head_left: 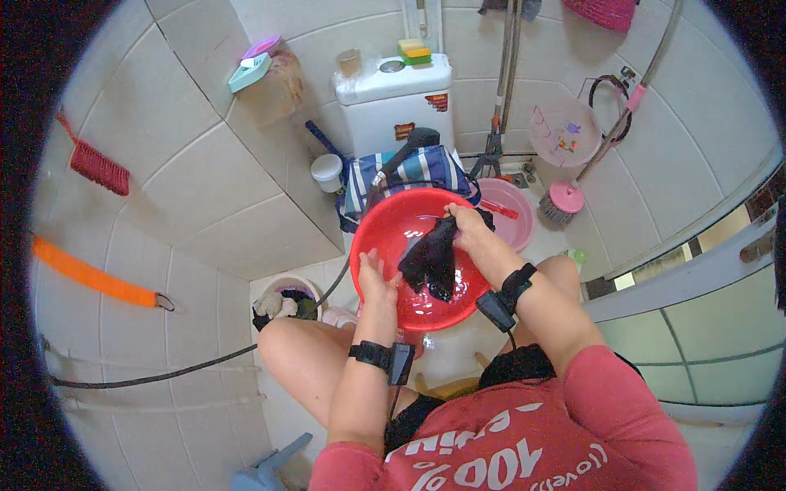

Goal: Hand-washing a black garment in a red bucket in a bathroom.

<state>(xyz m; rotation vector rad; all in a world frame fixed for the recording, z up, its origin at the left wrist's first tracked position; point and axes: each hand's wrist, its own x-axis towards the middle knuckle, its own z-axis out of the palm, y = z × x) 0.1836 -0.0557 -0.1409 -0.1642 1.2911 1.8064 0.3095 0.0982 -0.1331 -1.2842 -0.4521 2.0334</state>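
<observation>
A red basin (386,219) with some water in it rests between my knees. My right hand (467,227) is at its far right side, fingers closed on a black cloth (432,254) that hangs down into the water. What kind of garment it is, I cannot make out. By the basin's left side is my left hand (377,280), its fingers apart and nothing in them; whether it touches the basin wall is unclear. Each of my wrists carries a black strap with a small box.
Beyond the basin, a shower head (422,137) lies on a striped blue bag (364,176) before a white toilet (393,106). Its dark hose (205,362) crosses the left side. A tub of clothes (282,304) stands left; a pink basin (516,214) and brush (565,199) stand right.
</observation>
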